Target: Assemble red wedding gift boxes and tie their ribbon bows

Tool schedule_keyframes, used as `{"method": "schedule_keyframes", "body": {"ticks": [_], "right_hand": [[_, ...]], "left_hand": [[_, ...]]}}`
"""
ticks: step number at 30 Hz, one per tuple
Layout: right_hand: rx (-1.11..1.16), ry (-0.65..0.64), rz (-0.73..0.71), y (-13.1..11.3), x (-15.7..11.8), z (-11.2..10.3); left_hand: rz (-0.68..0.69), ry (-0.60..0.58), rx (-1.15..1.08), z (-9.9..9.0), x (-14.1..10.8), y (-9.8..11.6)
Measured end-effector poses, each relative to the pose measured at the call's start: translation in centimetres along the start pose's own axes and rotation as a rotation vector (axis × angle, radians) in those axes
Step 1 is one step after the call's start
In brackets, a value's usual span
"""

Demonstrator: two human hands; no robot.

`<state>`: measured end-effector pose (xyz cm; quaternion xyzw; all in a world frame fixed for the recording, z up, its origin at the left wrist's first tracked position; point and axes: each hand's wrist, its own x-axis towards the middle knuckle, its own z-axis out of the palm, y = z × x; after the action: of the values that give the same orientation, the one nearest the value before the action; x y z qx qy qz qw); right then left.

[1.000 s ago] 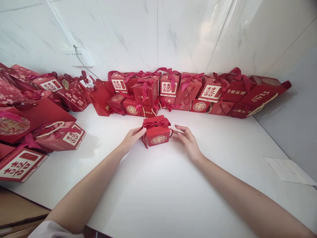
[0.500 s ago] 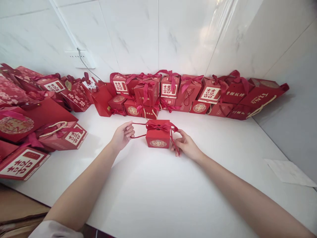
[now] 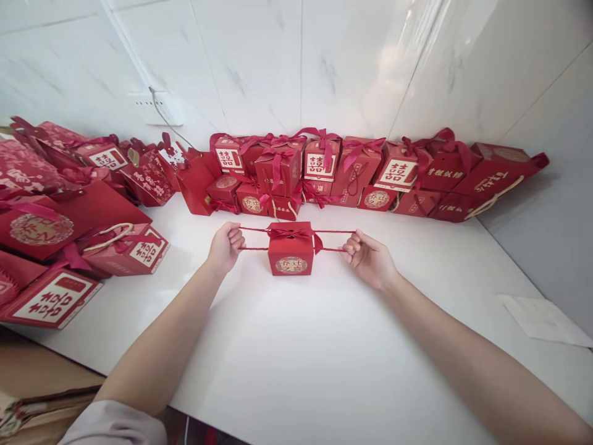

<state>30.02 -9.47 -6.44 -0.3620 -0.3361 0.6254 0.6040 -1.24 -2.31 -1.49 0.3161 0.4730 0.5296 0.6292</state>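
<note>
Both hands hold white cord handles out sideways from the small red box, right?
No, the cord handles are dark red, not white, as the head view shows. The left hand and right hand do hold them out sideways from the small red box.

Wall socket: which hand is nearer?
Left. The left hand is in front of the wall socket, somewhat to its right in view; the right hand is farther right, on the other side of the red box.
</note>
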Motion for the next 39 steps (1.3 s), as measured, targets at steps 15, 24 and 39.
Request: {"method": "schedule_keyframes", "body": {"ticks": [15, 24, 39], "right_hand": [[0.007, -0.044, 0.01, 1.1, -0.6, 0.3], [-0.625, -0.403, -0.326, 3.5, -1.6, 0.7], [-0.567, 0.05, -0.307, 4.5, -0.2, 0.1]], "left_hand": [[-0.107, -0.108, 0.454, -1.7, -0.4, 2.0], [0.272, -0.738, 0.72, -0.4, -1.7, -1.5], [0.48, -0.518, 0.747, -0.5, -1.8, 0.9]]}}
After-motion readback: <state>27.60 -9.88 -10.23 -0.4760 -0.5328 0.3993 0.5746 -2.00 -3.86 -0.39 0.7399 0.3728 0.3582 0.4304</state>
